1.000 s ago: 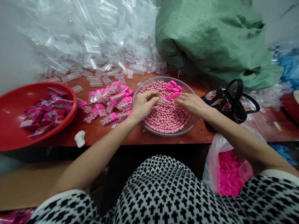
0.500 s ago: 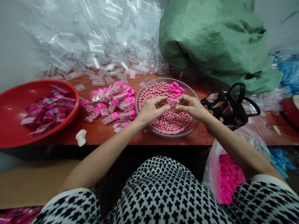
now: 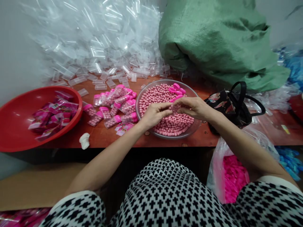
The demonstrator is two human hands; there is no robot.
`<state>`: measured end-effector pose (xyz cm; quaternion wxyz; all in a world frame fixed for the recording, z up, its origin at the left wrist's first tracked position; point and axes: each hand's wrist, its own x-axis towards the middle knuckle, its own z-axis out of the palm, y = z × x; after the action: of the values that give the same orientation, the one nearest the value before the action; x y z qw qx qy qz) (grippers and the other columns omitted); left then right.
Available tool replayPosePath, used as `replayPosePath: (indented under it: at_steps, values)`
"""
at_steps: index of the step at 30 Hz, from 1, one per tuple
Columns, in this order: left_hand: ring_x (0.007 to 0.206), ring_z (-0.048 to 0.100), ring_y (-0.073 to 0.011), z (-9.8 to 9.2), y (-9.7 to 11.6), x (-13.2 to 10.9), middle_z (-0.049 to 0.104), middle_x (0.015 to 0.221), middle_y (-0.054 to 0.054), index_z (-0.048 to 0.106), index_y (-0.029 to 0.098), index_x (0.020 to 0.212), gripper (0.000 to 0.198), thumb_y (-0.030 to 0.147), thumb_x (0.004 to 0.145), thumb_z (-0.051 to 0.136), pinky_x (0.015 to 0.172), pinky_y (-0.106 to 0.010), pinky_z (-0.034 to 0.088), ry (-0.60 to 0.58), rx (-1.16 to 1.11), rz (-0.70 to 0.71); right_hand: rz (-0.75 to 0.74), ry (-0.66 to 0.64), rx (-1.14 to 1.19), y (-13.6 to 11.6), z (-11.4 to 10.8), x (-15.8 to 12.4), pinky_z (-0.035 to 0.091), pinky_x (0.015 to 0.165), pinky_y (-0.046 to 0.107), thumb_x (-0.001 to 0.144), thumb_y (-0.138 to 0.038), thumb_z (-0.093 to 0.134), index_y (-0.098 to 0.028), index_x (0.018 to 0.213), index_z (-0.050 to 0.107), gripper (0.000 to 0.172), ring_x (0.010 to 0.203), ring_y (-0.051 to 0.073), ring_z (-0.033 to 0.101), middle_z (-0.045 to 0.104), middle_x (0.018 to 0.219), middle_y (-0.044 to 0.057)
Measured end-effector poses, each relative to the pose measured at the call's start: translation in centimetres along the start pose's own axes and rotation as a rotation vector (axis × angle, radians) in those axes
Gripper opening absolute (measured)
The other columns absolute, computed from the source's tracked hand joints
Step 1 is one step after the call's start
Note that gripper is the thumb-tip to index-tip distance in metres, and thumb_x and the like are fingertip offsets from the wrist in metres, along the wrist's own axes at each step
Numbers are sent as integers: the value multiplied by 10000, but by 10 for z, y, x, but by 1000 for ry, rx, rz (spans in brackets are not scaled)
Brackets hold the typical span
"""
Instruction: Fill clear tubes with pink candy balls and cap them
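Over a clear bowl (image 3: 169,137) of pink beads (image 3: 169,126), my left hand (image 3: 155,116) and my right hand (image 3: 195,107) meet around a small clear plastic container (image 3: 175,108) with pink beads inside. The fingertips of my left hand pinch its left side. The thumb and fingers of my right hand close on it from the right and partly hide it. A pink cap (image 3: 176,98) shows just above the container; whether it is attached, I cannot tell. Several loose pink caps (image 3: 176,90) lie on the beads at the back of the bowl.
Filled, pink-capped containers (image 3: 129,105) are piled left of the bowl. A red basin (image 3: 14,126) holds pink packets. Behind lies a heap of clear empty containers (image 3: 101,47). At right are a green sack (image 3: 220,44), a black handbag (image 3: 233,108) and a bag of pink caps (image 3: 234,179).
My right hand has tilted slightly, its fingers now covering more of the container. The whole view has shifted a little; the piles look the same.
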<state>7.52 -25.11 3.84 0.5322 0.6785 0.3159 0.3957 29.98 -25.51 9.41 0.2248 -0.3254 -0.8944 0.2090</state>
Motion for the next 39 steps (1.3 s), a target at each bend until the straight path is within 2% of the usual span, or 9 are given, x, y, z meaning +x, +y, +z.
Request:
replayPosePath:
  at_steps: [3,6,12,17,20,28,31,36,39]
  values:
    - [1011,712,-249,0,1,-1,786,1055,-70,803,165,1026,313,323,769,718,954,-362,531,12,60,21,6,-43,-41,1,-1,-1,442,655,219,914,-256,641,-181,1038,649,145,689,117,618,702,795,9]
    - [1028,708,-253,0,-1,0,783,1081,-74,801,164,1034,319,322,771,716,968,-374,530,36,47,1,66,-13,-49,3,1,-4,420,620,221,876,-265,672,-190,968,621,130,639,112,586,681,760,-3]
    - [930,713,-236,2,-5,2,775,1024,-78,788,142,1038,404,391,719,788,865,-360,574,17,-159,-108,150,6,68,0,3,-3,456,645,229,888,-292,666,-207,1133,611,266,672,122,644,730,836,3]
    - [909,703,-214,2,-1,1,759,1012,-79,777,130,1002,490,450,644,873,854,-350,583,59,-306,-162,185,67,229,-2,6,0,505,622,232,903,-350,676,-194,1021,679,195,628,126,675,711,763,0]
    - [908,699,-200,1,1,-1,751,1009,-78,770,133,995,447,417,665,868,868,-352,581,51,-328,-178,261,129,306,-3,6,0,516,576,249,876,-438,711,-180,911,685,262,577,136,657,678,669,-2]
    - [937,701,-208,1,1,-1,751,1019,-81,757,129,990,432,367,652,878,881,-366,584,72,-361,-213,346,126,366,-4,-3,-7,522,565,261,834,-546,733,-170,838,677,380,576,136,629,664,650,10]
    - [930,701,-210,1,2,-1,756,1007,-79,757,132,984,455,388,633,892,878,-366,584,72,-365,-218,278,106,184,-2,-4,-8,523,622,276,882,-511,694,-175,896,706,336,643,150,644,705,729,30]
    - [943,699,-217,1,0,0,757,1006,-80,764,129,987,450,427,664,865,881,-344,570,22,-300,-155,6,84,-46,-2,-6,0,528,906,353,954,-433,619,-225,1099,704,267,1064,224,663,717,1148,92]
    - [937,710,-230,-1,1,-2,761,1023,-81,763,135,1004,407,426,724,808,855,-345,578,-26,-244,-107,-73,-18,-81,-3,-5,4,523,879,335,981,-367,579,-214,1108,680,223,1001,205,664,710,1086,88]
